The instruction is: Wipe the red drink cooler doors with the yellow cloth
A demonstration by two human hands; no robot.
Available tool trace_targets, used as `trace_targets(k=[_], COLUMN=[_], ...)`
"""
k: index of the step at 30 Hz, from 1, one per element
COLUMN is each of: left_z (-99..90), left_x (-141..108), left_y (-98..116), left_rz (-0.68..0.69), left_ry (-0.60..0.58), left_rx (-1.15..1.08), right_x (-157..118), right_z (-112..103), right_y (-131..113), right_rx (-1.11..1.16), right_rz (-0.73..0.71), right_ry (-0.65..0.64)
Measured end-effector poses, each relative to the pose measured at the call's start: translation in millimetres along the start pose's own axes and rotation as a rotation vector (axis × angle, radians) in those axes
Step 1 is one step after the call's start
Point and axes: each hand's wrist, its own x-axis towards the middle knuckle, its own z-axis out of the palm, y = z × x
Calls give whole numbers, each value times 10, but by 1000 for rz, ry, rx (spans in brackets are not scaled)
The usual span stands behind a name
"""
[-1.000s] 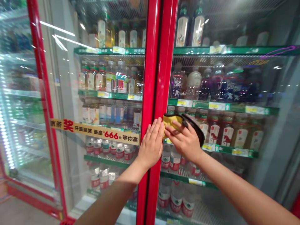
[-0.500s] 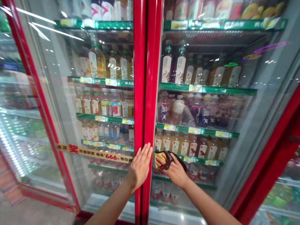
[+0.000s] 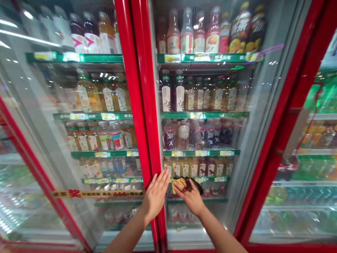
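My left hand lies flat with its fingers stretched out on the red door frame of the glass-fronted drinks fridge. Just to its right, my right hand is closed on a yellow and black cloth, held against the right glass door. Part of the cloth is hidden under the fingers, and its dark edge shows to the right of the hand. Behind the glass stand rows of bottles on shelves with green edges.
A yellow strip with red and black lettering runs across the left door. At the right stands another red-framed door with a grey handle and green bottles behind it. Lights reflect in the glass.
My view has tilted and shifted, bringing the upper shelves and the fridge on the right further into sight. Both hands stay at nearly the same places on the doors.
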Motion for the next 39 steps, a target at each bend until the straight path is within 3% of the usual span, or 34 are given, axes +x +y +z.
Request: trace_targets(k=[2,3,6,8,10,13,15,17,19,21,24,26,28,30,32,35,37,39], left_z=[-18,-19,20,74,137,222,266,307,350,393,438,447,445,444,456,494,518,532], left_x=[81,120,199,213,222,300,414,549,660,716,723,740,809,927,1052,1153,1148,1127], left_y=[26,41,112,184,275,432,533,621,690,744,806,845,885,926,971,1045,1096,1145], left_rz=[37,48,48,54,61,65,75,84,78,69,87,123,147,145,130,116,95,97], left_ry=[-12,-9,-14,-53,-97,-101,-87,-75,-65,-56,-35,-21,-16,-35,-70,-93,-56,0], left_rx=[-9,-16,-32,-44,-60,-92,-105,-110,-109,-103,-97,-102,-109,-117,-125,-132,-124,-113], right_x=[120,174,147,-48,-283,-443,-372,-260,-241,-371,-681,-772,-702,-545,-446,-606,-853,-1055], right_z=[-133,-215,-395,-389,-300,-201,-251,-373,-483,-502,-365,-293,-339,-496,-674,-764,-671,-540], right_y=[125,218,471,532,504,461,553,744,939,1032,933,827,823,972,1221,1501,1495,1365], right_rx=[35,34,-16,-69,-99,-66,-22,1,-7,-43,-80,-63,-27,3,1,-43,-61,-61], right_rz=[-90,-57,201,405,503,373,249,233,346,561,798,755,597,457,452,694,857,896], right_ry=[-13,-5,45,76,80,47,29,24,43,93,131,69,-25,-75,-51,107,213,216])
